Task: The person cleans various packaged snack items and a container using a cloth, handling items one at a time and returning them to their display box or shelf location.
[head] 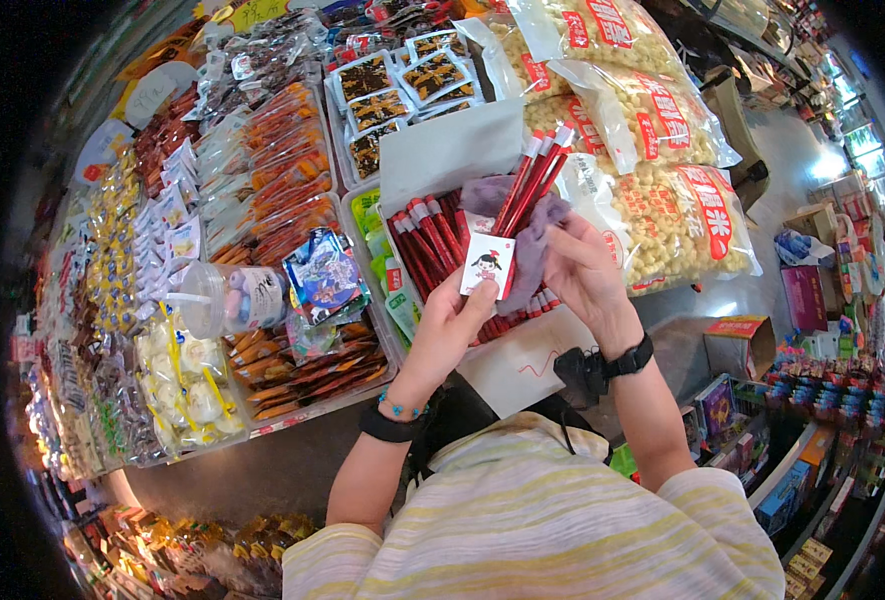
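My left hand (448,321) holds a small white card or packet (487,264) with a cartoon girl printed on it, thumb across its lower edge. My right hand (588,270) pinches a purple cloth, perhaps a thin pouch (530,259). Several red pencils (526,184) with pale ends stick up at a slant beside the cloth; whether they are inside it I cannot tell. Beneath both hands an open white cardboard box (453,150) contains many more red pencils (427,229). My hands and the cloth hide part of these.
Trays of wrapped snacks (285,165) spread to the left, with a clear plastic jar (236,298) lying on them. Large bags of puffed snacks (682,217) are stacked at the right. An open carton (739,345) stands beyond, near shelves of goods (795,480).
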Demonstrator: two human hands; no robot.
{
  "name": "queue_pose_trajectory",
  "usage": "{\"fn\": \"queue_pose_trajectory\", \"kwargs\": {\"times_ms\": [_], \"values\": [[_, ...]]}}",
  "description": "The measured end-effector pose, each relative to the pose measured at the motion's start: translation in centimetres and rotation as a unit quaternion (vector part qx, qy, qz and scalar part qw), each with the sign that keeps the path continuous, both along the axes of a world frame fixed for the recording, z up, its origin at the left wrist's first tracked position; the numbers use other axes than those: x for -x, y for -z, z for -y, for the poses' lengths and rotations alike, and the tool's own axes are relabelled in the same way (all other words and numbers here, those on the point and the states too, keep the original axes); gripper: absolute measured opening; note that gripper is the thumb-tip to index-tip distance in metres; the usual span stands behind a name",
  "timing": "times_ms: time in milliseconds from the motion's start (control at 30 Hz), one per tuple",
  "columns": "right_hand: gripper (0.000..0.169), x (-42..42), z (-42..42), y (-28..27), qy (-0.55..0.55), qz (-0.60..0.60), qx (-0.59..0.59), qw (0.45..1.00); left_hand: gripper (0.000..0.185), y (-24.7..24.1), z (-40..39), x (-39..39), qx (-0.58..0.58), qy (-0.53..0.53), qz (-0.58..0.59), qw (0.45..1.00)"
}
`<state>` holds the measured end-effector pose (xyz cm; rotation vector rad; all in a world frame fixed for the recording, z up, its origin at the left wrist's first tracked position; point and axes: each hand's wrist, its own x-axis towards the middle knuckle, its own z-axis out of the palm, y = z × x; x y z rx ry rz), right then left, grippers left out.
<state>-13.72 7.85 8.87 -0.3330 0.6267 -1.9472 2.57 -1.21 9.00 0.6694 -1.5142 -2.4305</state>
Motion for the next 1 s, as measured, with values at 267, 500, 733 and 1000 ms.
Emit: {"fn": "queue_pose_trajectory", "kwargs": {"times_ms": [267,500,733,1000], "values": [[0.030,-3.0,0.7,-1.6,-0.004,-0.103,-0.171,0.980,0.029,0.9,-1.7,0.4,0.018,0.022,0.021,0.999],[0.038,-2.1,0.6,-1.9,0.044,-0.119,-0.229,0.965,0.031,1.3,-3.3,1.7,-0.050,0.041,-0.039,0.997],[0.044,0.7,-2.8,-0.6,0.052,-0.180,-0.143,0.972,0.033,0.3,-3.1,1.2,-0.190,0.130,-0.032,0.973],[0.024,0.2,-2.6,-1.3,0.166,-0.264,-0.279,0.908,0.034,0.8,-4.2,2.5,0.051,0.087,-0.004,0.995]]}}
